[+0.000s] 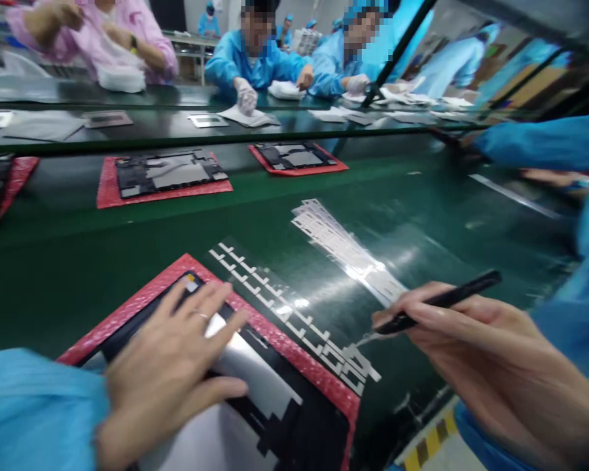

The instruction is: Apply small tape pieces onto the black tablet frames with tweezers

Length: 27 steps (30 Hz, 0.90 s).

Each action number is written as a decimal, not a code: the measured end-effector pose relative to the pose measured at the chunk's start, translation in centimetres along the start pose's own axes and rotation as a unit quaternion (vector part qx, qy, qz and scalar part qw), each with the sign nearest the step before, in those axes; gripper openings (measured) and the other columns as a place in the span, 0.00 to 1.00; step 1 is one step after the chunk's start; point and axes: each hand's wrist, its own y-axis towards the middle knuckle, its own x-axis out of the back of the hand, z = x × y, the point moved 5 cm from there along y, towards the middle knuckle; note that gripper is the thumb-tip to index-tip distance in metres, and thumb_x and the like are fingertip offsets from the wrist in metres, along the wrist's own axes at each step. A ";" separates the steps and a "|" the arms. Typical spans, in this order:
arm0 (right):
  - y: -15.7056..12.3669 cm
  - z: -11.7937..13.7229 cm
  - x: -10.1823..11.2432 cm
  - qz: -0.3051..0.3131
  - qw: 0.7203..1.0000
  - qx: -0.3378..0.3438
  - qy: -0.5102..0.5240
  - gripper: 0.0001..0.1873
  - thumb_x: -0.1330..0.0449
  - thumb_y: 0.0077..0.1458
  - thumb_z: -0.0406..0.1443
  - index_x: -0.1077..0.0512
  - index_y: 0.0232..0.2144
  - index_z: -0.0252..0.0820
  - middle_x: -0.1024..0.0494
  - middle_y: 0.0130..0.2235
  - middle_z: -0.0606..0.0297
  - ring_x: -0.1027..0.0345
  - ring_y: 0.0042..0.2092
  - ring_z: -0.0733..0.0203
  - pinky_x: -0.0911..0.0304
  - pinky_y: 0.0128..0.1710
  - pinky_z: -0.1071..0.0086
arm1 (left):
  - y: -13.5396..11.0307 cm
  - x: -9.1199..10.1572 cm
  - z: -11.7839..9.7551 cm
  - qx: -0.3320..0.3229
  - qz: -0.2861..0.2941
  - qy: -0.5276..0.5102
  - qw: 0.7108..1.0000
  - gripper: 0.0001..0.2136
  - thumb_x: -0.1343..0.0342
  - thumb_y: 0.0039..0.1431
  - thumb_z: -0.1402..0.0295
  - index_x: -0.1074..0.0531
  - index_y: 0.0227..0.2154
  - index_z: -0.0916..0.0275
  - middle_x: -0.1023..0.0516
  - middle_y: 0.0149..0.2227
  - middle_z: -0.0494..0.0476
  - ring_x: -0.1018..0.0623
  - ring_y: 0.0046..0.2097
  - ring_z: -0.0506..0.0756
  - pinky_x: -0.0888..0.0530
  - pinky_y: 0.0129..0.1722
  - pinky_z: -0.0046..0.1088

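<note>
My left hand (pixel 171 366) lies flat with its fingers spread on a black panel (pixel 299 432), touching a silver sheet (pixel 255 360) on it. The panel sits on a red bubble mat (pixel 294 347). My right hand (pixel 471 353) grips black tweezers (pixel 436 307), their metal tips (pixel 366 338) just beside a silvery, comb-like die-cut strip (pixel 289 311). That strip lies on the green belt, and a stack of similar strips (pixel 343 242) rests farther up.
The green conveyor belt (pixel 127 275) carries more red mats with black panels (pixel 164 180). A glass shelf (pixel 177 134) crosses beyond them. Gowned co-workers handle white sheets behind it. A blue sleeve (pixel 540 147) reaches in at right. Yellow-black hazard tape (pixel 427 445) marks the floor.
</note>
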 end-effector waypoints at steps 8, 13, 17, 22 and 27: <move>-1.1 -1.9 -10.5 0.128 0.991 -0.025 -0.002 0.06 0.33 0.36 0.38 0.24 0.15 0.43 0.24 0.24 0.62 0.30 0.27 0.62 0.33 0.23 0.77 | -12.4 1.9 6.6 0.106 0.123 0.020 0.987 0.32 0.47 0.51 0.52 0.49 0.57 0.55 0.40 0.57 0.61 0.35 0.54 0.61 0.28 0.44 0.37; -3.4 -4.5 -17.0 0.222 0.971 -0.090 0.022 0.02 0.35 0.40 0.36 0.23 0.19 0.45 0.24 0.22 0.65 0.30 0.26 0.61 0.32 0.25 0.73 | -12.6 1.4 3.0 0.149 0.075 -0.010 0.986 0.28 0.46 0.52 0.57 0.44 0.54 0.59 0.41 0.56 0.67 0.35 0.53 0.62 0.27 0.42 0.35; -4.6 -6.6 -18.1 0.205 0.972 -0.113 0.008 0.01 0.35 0.42 0.35 0.23 0.21 0.45 0.24 0.24 0.66 0.30 0.27 0.62 0.33 0.28 0.73 | -13.7 2.0 1.5 0.109 0.016 -0.006 0.994 0.17 0.50 0.55 0.56 0.35 0.46 0.56 0.36 0.54 0.60 0.40 0.57 0.59 0.44 0.57 0.42; -4.7 -7.6 -17.9 0.196 0.974 -0.110 -0.021 0.00 0.35 0.42 0.34 0.23 0.22 0.44 0.22 0.25 0.64 0.29 0.28 0.59 0.33 0.29 0.71 | -15.3 0.7 0.5 0.041 0.027 -0.010 0.999 0.14 0.53 0.58 0.63 0.36 0.47 0.49 0.30 0.49 0.52 0.35 0.54 0.54 0.54 0.59 0.40; -4.8 -8.1 -17.9 0.218 0.970 -0.103 -0.037 0.02 0.36 0.42 0.34 0.23 0.22 0.47 0.21 0.26 0.66 0.28 0.30 0.61 0.33 0.31 0.73 | -15.7 -0.5 0.1 0.075 -0.017 -0.029 0.997 0.17 0.46 0.52 0.58 0.34 0.46 0.50 0.32 0.50 0.54 0.39 0.57 0.57 0.52 0.59 0.42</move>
